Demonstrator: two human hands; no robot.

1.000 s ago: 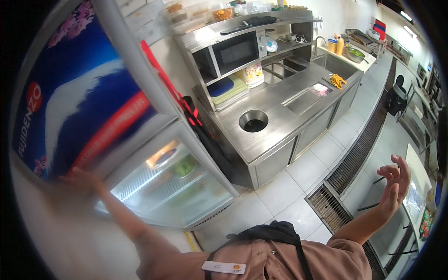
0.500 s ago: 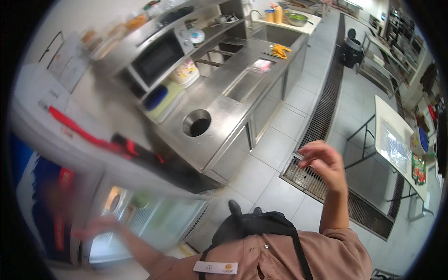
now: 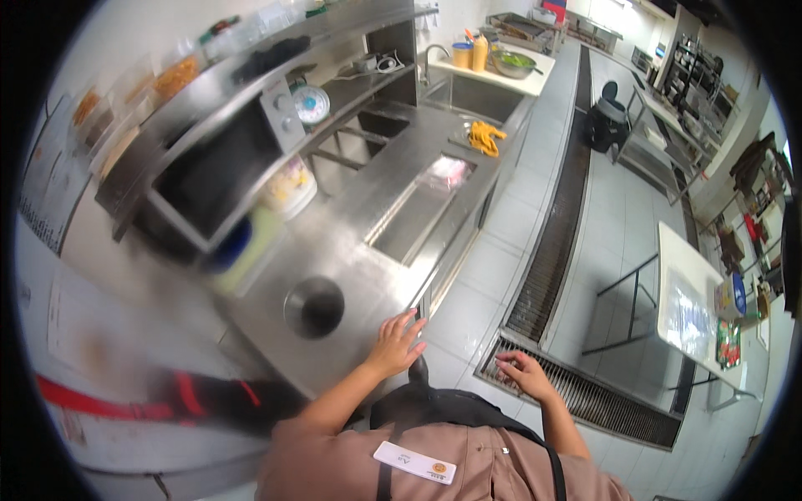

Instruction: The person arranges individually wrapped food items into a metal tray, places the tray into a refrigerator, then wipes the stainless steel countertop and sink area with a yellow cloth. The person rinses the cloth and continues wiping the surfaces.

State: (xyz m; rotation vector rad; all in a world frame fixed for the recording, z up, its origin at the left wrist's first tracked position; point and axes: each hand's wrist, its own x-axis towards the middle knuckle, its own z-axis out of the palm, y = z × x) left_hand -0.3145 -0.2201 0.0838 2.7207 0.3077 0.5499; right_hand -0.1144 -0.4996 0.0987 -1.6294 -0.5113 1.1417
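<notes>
Where the view starts at the lower edge, a brown shirt (image 3: 334, 463) is cut off, with a black apron (image 3: 455, 409) and a white badge (image 3: 414, 462) over it. The left hand (image 3: 389, 346) is at the near corner of the steel bench (image 3: 359, 280), its fingers spread and empty; whether they touch the metal or hover just over it, I cannot tell. The right hand (image 3: 526, 376) hangs above the floor drain (image 3: 618, 409), its fingers loosely curled, apparently holding nothing, though its palm is hard to make out. Beside the left hand, a round hole (image 3: 292, 309) sinks into the bench, its bottom lost in the dark. Off to the left, a red strap (image 3: 109, 402) is smeared by blur. Past the hole, the green board (image 3: 259, 250) is blurred and partly hidden by the microwave (image 3: 213, 167), itself blurred. Farther along lie a clear packet (image 3: 445, 173), its contents unreadable, and a crumpled yellow bundle (image 3: 484, 138), perhaps gloves. Beyond the sink (image 3: 476, 100) stand a yellow bottle (image 3: 480, 54) and a bowl (image 3: 510, 72) of something green, too small to identify.
</notes>
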